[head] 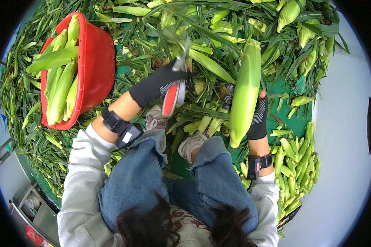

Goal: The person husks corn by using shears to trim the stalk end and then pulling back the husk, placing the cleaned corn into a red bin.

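Observation:
My left hand (164, 81), in a black glove with bare fingertips, grips a pair of pruning shears (170, 99) with red and grey handles; their metal blades point away from me and look blurred. To the right, my right hand (257, 115) wears a similar glove with pale grip dots and holds a large ear of corn in its green husk (245, 92). The ear stands lengthwise, its narrower end towards me, partly hiding the palm and fingers. Cut husk pieces and leaves (204, 115) lie below and between both hands.
A red plastic basket (95, 61) with several husked ears leans at the left. Corn leaves and unpicked ears (289, 15) cover the far side. Trimmed green ears (292, 173) are piled at the right, beside a white wall (343, 139). My shoes (193, 145) rest among leaves.

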Tool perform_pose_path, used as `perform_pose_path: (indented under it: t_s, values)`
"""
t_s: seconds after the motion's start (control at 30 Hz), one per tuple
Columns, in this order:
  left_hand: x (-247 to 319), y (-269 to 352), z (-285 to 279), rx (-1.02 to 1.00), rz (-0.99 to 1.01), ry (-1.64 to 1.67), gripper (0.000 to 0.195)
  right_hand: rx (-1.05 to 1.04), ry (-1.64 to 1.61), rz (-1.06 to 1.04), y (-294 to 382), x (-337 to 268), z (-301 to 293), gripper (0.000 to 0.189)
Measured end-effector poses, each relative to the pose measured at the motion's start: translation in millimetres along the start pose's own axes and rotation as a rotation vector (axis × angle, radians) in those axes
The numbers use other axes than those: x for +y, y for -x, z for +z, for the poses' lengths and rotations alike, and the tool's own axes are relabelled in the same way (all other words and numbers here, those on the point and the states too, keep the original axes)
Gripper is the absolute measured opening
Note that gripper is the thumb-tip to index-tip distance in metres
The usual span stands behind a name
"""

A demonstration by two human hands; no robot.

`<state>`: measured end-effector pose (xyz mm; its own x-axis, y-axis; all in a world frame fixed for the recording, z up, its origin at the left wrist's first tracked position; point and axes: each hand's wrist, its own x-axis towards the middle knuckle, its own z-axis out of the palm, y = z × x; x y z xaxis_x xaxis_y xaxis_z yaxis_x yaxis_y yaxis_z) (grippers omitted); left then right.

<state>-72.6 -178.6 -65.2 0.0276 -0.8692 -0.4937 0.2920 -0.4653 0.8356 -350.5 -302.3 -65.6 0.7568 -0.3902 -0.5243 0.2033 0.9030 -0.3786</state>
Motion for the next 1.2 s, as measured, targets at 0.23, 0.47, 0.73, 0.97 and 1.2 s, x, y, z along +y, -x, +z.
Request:
perform_pose_path:
  t_s: [0.23,0.47,0.73,0.97,1.2]
  values:
    - [1.1,6.5,34.1,-0.219,-0.003,-0.412,0.089,0.095,0.174,0.064,-16.7,32.0,5.1,0.068]
    - [-3.4,-14.8,34.7,0.128,0.299,-0.572,0.076,0.216,0.364,0.087,-22.7,25.3,20.2,0.055]
    - [4.3,-21.8,-19.0,0.34,0.055,-0.056,0.04,-0.127,0.102,-0.17,-27.7,-4.1,16.8,0.064]
    - [-24.4,22.5,12.3,-0.399,-0.068,0.238,0.029,0.423,-0.098,-0.678,-22.5,-20.7,22.2,0.048]
    - [-7.4,11.3,62.0,-0.396,-0.087,0.361,0.033,0.225,-0.043,-0.848,-22.3,6.5,48.5,0.041]
